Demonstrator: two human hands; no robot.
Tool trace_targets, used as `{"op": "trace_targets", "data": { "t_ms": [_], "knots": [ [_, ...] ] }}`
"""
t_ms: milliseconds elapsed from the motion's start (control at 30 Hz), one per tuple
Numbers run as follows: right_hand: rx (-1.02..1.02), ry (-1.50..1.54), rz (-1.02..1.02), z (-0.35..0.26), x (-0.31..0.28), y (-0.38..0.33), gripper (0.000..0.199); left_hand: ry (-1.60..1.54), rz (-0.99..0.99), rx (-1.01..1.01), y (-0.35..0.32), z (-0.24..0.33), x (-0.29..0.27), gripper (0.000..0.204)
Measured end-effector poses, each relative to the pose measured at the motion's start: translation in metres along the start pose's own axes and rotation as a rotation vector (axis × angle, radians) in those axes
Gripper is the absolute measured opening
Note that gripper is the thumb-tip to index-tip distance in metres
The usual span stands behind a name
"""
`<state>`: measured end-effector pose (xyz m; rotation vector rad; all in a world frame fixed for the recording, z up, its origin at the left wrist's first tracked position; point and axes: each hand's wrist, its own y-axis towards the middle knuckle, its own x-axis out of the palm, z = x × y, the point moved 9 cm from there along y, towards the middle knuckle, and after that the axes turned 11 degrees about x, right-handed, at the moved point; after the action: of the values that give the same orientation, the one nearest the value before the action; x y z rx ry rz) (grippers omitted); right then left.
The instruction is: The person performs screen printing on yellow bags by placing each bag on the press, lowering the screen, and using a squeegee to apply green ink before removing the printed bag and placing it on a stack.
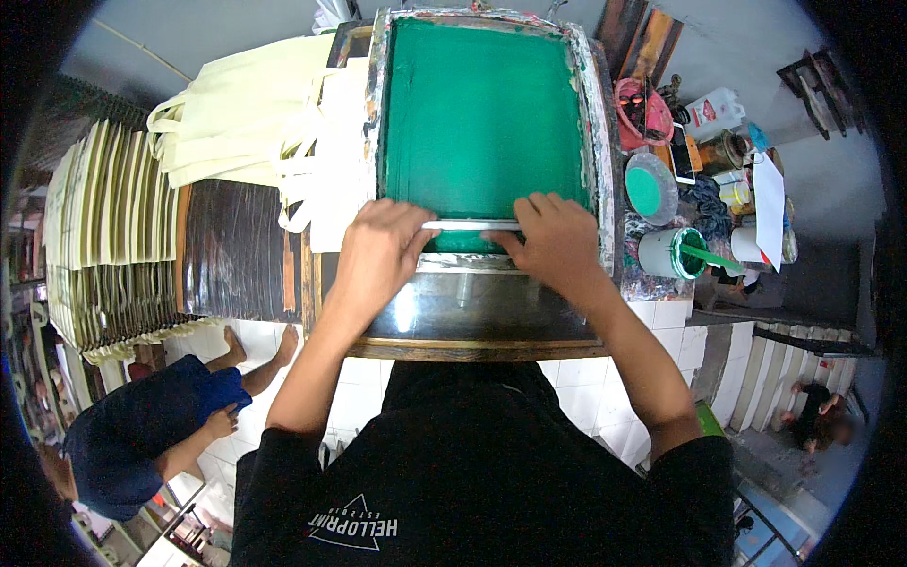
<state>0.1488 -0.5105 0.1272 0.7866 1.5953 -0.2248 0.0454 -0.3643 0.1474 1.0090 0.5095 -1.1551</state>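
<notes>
A screen-printing frame (595, 104) lies on the table in front of me, its mesh (482, 118) coated with green ink and its rim crusted with old paint. Across the near end of the mesh stretches a squeegee (463, 226) with a pale, straight bar. My left hand (383, 246) grips the bar's left end, thumb on the near side and fingers over the top. At the right end, my right hand (562, 241) holds it the same way. The squeegee's blade is mostly hidden by the bar and my hands.
Cream cloth bags (246, 104) are piled left of the frame; more hang on a rack (104, 198). To the right stand a green-inked bowl (647, 189), an ink tub (666, 253), a pink basket (642, 113) and a phone (680, 156). One person (142, 425) bends at lower left; another (817, 416) is far right.
</notes>
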Motion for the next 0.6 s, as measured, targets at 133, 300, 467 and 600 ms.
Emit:
{"op": "trace_targets", "data": {
  "t_ms": [133,300,467,600],
  "knots": [
    [-0.079,-0.072,0.027,-0.007,-0.002,-0.022,0.031,-0.037,0.142,0.095,-0.034,0.003,0.000,0.065],
    [-0.110,0.093,0.027,-0.001,-0.019,-0.023,0.020,0.172,0.201,0.031,-0.080,-0.027,0.000,0.114],
    [-0.235,0.039,0.408,-0.019,-0.119,-0.010,0.021,0.087,0.530,0.124,-0.056,-0.011,-0.063,0.126],
    [-0.331,-0.069,0.643,-0.023,-0.192,0.052,0.019,-0.199,0.793,0.136,0.005,-0.005,-0.111,0.108]
  ]
}}
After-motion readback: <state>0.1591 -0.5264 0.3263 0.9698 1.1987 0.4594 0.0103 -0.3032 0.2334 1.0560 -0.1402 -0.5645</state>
